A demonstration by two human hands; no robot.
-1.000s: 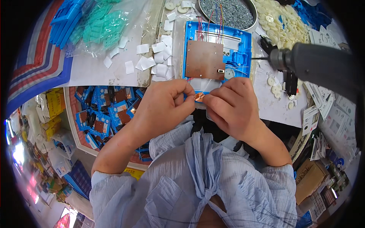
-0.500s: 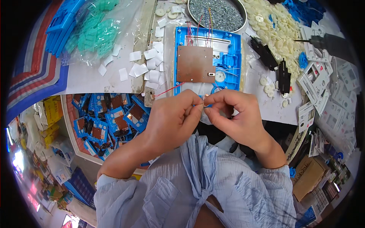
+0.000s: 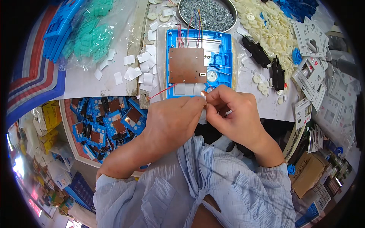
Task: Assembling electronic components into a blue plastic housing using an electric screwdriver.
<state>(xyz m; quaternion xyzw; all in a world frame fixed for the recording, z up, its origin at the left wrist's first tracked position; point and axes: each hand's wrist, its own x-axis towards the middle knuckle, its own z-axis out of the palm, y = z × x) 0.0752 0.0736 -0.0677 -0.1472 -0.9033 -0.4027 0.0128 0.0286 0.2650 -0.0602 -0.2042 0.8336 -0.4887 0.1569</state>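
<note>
My left hand (image 3: 173,116) and my right hand (image 3: 235,114) meet in front of a blue plastic casing (image 3: 225,89). Both are closed, thumb and forefinger pinched, their fingertips touching. Whatever they pinch is mostly hidden; only a small shiny bit shows at the right fingertips. In the casing lies a brown circuit board (image 3: 186,65) with a small slide switch (image 3: 202,74). Red and blue wires stick up from the board's far side. A red wire (image 3: 163,91) runs out left of the casing to a small part on the table. A white round disc (image 3: 212,76) sits beside the board.
Beyond the casing stands a round metal tray (image 3: 234,22) of screws. Cream plastic discs (image 3: 268,34) are heaped at the right, near two black plastic parts (image 3: 278,74) and printed white panels (image 3: 313,72). White paper squares (image 3: 129,60) lie left. A bin (image 3: 68,131) below holds several blue assemblies.
My left hand has turned so its back faces up more, covering its fingertips. The hands stay together. The table and casing appear shifted slightly left in view.
</note>
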